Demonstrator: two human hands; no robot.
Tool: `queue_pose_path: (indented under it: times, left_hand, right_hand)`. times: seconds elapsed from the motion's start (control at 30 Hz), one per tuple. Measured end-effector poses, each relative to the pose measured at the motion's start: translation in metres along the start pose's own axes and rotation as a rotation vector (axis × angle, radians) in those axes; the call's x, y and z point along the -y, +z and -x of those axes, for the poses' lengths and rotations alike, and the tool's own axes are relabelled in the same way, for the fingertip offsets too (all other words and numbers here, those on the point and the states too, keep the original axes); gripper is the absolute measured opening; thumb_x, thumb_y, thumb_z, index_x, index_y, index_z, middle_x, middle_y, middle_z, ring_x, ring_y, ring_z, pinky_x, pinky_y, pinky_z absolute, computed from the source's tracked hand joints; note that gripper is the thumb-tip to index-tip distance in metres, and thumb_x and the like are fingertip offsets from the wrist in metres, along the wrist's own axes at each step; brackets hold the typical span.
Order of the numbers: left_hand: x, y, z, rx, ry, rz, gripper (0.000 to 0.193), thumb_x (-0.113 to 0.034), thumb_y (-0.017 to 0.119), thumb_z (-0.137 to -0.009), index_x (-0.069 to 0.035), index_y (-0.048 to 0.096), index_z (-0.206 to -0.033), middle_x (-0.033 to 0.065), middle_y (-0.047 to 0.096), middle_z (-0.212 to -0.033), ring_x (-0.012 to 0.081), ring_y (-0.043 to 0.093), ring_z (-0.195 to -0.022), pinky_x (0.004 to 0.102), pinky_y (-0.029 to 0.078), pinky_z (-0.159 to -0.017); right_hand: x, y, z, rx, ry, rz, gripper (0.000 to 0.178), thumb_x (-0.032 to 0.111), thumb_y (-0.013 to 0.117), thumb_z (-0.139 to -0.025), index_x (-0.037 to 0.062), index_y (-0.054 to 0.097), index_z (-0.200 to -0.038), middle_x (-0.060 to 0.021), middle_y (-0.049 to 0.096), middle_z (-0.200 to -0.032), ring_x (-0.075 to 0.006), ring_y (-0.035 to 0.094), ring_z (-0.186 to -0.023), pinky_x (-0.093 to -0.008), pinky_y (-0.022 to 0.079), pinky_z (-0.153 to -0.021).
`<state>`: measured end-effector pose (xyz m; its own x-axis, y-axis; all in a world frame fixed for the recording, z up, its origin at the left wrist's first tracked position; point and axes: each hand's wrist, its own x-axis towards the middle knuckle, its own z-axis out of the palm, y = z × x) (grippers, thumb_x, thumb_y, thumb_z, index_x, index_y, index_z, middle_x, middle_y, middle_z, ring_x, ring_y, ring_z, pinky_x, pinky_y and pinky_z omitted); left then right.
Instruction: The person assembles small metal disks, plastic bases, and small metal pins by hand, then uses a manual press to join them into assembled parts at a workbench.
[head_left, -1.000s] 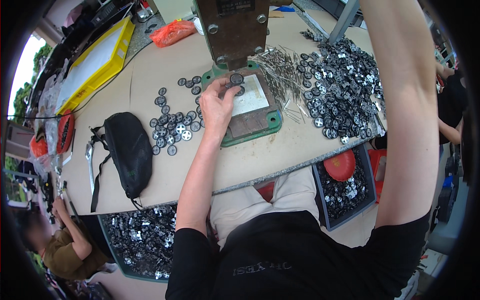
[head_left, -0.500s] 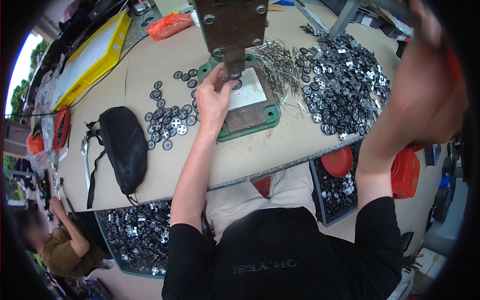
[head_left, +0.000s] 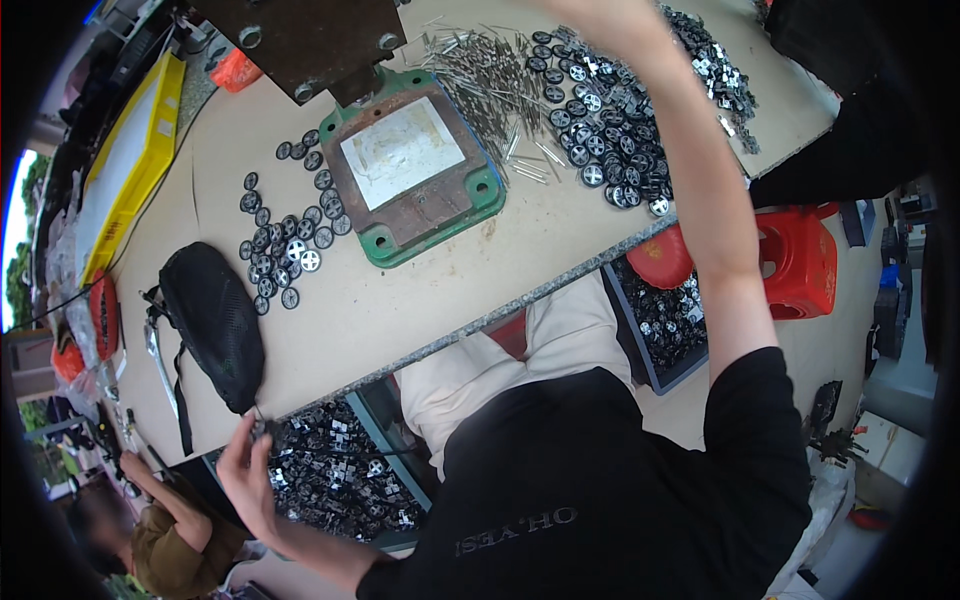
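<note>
Grey edge (head_left: pixel 508 308) here, press (head_left: pixel 425 212) well inside, left hand (head_left: pixel 248 475) half-open just outside, hold unclear, right hand (head_left: pixel 615 22) cropped, unreadable!

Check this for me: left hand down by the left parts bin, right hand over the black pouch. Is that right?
No: the head view shows the right hand at the picture's top edge, near the wheel pile, not over the black pouch. The left hand is down by the left parts bin, as you said.

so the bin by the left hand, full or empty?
Not empty: the bin shows small black and silver parts across its visible inside. Whether it's brim-full, can't tell; the table edge and left hand cover some of it.
</note>
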<state>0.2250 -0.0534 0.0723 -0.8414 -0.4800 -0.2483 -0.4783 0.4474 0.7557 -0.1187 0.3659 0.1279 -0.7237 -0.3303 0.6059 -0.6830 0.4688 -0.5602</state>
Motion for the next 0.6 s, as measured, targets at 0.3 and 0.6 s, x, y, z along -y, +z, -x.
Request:
queue_pose_path:
  times: [0.3, 0.6]
  left_hand:
    - [-0.020, 0.029, 0.019, 0.040, 0.274, -0.404, 0.035, -0.009, 0.070, -0.070, 0.002, 0.062, -0.102, 0.0174, 0.065, -0.093, 0.0263, 0.062, -0.084, 0.0308, 0.046, -0.078]
    - [-0.079, 0.149, -0.119, -0.284, 0.579, -0.199, 0.019, -0.008, 0.066, -0.072, -0.001, 0.066, -0.090, 0.0101, 0.061, -0.077, 0.0243, 0.055, -0.073, 0.0329, 0.044, -0.069]
  right_hand:
    - [-0.027, 0.063, 0.106, 0.496, 0.391, 0.321, 0.012, 0.009, 0.058, -0.077, -0.0020, 0.062, -0.080, -0.0130, 0.062, -0.072, -0.0264, 0.060, -0.068, -0.0350, 0.046, -0.065]
    - [-0.007, 0.065, 0.109, 0.480, 0.331, 0.401, 0.012, 0.004, 0.048, -0.083, -0.0025, 0.051, -0.093, -0.0176, 0.058, -0.080, -0.0344, 0.057, -0.079, -0.0404, 0.044, -0.070]
